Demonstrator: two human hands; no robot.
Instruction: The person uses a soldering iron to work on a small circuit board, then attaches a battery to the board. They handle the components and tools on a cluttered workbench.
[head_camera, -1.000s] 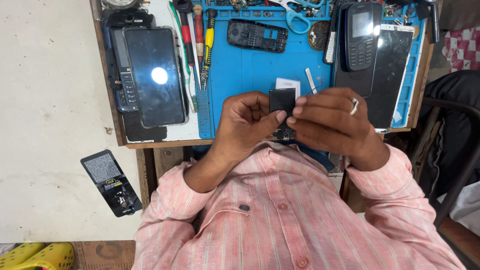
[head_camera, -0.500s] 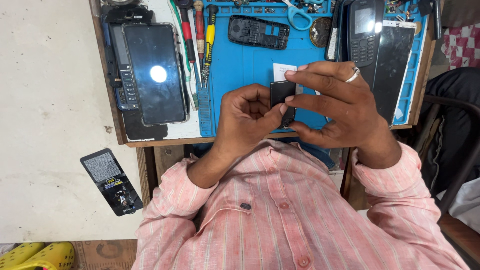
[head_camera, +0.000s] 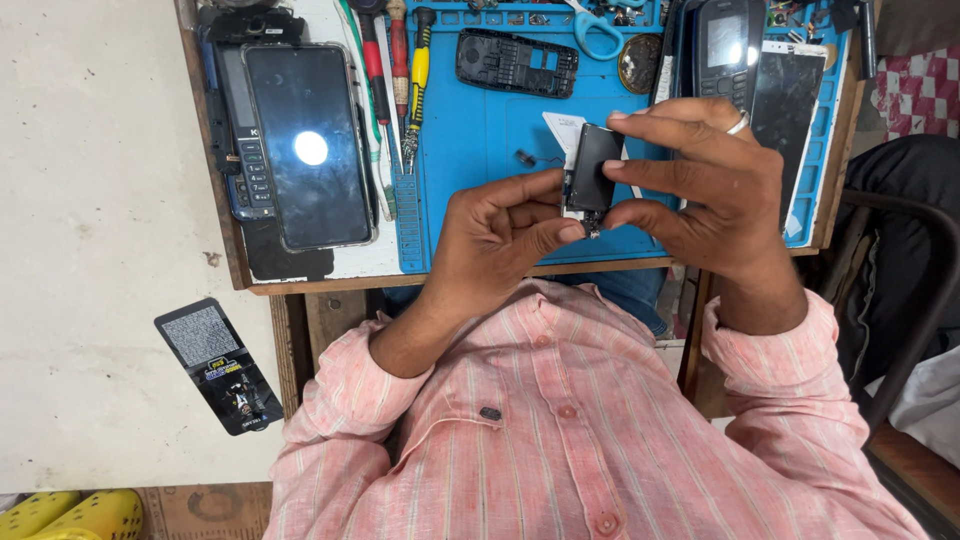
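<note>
Both my hands hold a small black phone part (head_camera: 592, 170), a flat rectangular module with a pale edge, above the blue work mat (head_camera: 480, 140). My left hand (head_camera: 495, 240) pinches its lower left edge with thumb and fingertips. My right hand (head_camera: 705, 190), a ring on one finger, grips its top and bottom right from the other side. A small white card (head_camera: 562, 128) lies on the mat just behind the part.
On the small wooden table (head_camera: 300, 280): a large smartphone (head_camera: 308, 145) with a light spot, a keypad phone (head_camera: 238, 130) under it, screwdrivers (head_camera: 397, 60), an empty black phone shell (head_camera: 517, 62), blue scissors (head_camera: 598, 30), another keypad phone (head_camera: 725, 50), a screen panel (head_camera: 785, 110). A packet (head_camera: 220, 365) lies on the floor.
Both hands have lifted the black part further from my body, over the mat. The part now stands more upright between my fingers.
</note>
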